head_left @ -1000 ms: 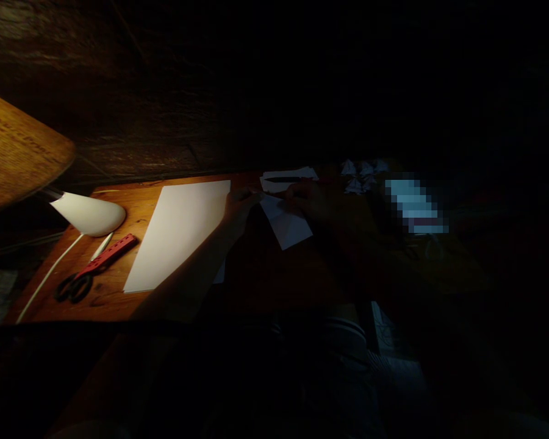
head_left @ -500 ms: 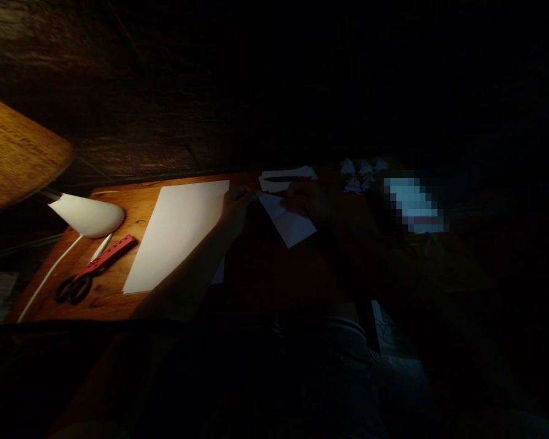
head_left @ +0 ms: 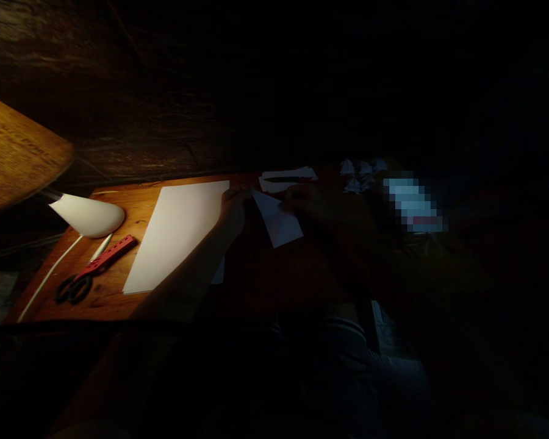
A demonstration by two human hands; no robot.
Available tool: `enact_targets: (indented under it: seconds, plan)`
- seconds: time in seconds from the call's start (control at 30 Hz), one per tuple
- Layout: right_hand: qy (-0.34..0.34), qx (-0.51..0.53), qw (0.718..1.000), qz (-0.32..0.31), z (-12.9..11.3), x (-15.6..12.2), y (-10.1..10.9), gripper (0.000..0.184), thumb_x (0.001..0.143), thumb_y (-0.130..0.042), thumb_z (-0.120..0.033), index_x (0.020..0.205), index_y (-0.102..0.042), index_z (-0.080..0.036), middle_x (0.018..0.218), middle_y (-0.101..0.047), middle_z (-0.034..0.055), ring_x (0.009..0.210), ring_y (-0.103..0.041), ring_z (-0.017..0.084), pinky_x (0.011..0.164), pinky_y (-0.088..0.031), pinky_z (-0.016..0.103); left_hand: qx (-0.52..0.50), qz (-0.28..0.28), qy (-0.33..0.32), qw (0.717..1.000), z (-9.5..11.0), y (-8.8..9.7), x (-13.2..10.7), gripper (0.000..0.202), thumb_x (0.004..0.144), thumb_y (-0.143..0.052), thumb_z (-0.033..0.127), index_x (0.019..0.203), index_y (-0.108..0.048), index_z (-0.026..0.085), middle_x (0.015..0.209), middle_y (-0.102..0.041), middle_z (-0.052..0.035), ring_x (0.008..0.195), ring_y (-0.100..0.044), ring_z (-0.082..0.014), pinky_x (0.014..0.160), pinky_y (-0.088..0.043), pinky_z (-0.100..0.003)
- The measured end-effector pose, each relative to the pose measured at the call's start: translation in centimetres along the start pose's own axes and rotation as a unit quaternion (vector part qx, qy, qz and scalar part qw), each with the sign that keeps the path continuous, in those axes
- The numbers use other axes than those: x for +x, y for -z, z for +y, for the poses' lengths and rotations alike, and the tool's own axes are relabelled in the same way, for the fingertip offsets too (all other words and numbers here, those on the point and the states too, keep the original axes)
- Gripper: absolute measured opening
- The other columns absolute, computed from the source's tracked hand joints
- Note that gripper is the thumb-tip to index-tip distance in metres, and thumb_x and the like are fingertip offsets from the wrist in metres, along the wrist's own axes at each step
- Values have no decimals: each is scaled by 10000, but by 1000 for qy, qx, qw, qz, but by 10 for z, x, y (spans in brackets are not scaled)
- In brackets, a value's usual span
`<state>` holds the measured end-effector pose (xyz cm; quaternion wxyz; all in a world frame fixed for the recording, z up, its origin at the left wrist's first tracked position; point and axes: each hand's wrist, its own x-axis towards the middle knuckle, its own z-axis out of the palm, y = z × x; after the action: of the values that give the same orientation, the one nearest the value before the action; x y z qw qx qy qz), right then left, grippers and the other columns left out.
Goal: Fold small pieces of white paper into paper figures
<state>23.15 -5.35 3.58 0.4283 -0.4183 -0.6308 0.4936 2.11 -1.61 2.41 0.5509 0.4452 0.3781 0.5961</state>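
Note:
A folded piece of white paper with visible creases lies between my two hands, its lower corner pointing toward me. At its upper left corner, my left hand has its fingers closed on the paper's edge. My right hand grips the paper along its upper right side, the fingers bent and in deep shadow. Under my left forearm lies a stack of large white sheets. Just behind the hands is a smaller pile of white paper with a dark, narrow tool on top.
On the left stand a lamp with a white base and a wide shade. Black-handled scissors in a red sheath lie before it. Several small folded paper pieces and a blurred bright screen are at the right.
The folded paper has turned slightly and its lower corner has shifted left. My left hand has moved a little left with it; both hands still hold it.

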Motion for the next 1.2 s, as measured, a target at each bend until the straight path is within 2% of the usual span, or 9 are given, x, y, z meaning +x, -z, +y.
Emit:
enact_targets:
  seconds: [0.53, 0.67, 0.8, 0.93, 1.0, 1.2]
  plan:
    - [-8, -9, 1000, 10, 2, -1, -1, 254, 753, -727, -371, 663, -560, -203, 700, -515, -23, 686, -472, 133, 669, -370, 296, 4, -6, -20, 1000, -8, 6, 6, 282, 752, -749, 160, 561, -544, 192, 559, -528, 33, 539, -532, -100, 579, -422, -244]
    - [-15, -11, 1000, 10, 1, -1, 0, 198, 751, -737, -333, 709, -603, -194, 732, -555, -12, 708, -496, 141, 684, -394, 299, -6, -8, -18, 1000, -11, 7, 5, 300, 787, -814, 288, 638, -567, 204, 610, -571, 33, 578, -572, -116, 595, -459, -247]
    - [-2, 18, 1000, 12, 2, -1, -1, 188, 745, -737, -342, 722, -622, -194, 753, -590, -3, 720, -523, 143, 702, -423, 300, 21, -43, -12, 999, -12, 5, 1, 354, 780, -868, 438, 701, -610, 210, 648, -616, 14, 636, -632, -159, 638, -525, -292]
    - [9, -3, 1000, 3, 3, -1, 0, 204, 763, -736, -371, 733, -635, -196, 769, -618, 5, 735, -544, 150, 713, -448, 301, 96, -90, 10, 991, -11, 4, -3, 300, 681, -928, 339, 772, -682, 193, 729, -698, -25, 752, -712, -228, 697, -580, -345]
    - [9, -21, 1000, -6, 3, -2, 0, 212, 766, -742, -379, 746, -637, -196, 786, -634, 9, 742, -553, 151, 728, -460, 304, 121, -108, 14, 987, -9, 5, -3, 256, 675, -906, 296, 785, -705, 182, 762, -726, -43, 797, -728, -245, 726, -596, -357]
    - [45, -65, 997, -4, -2, -2, -11, 213, 815, -706, -396, 776, -651, -194, 850, -690, 38, 808, -589, 172, 771, -479, 313, 169, -171, 21, 970, -7, 8, -4, 225, 644, -887, 292, 744, -718, 181, 723, -730, -19, 747, -703, -202, 685, -574, -298]
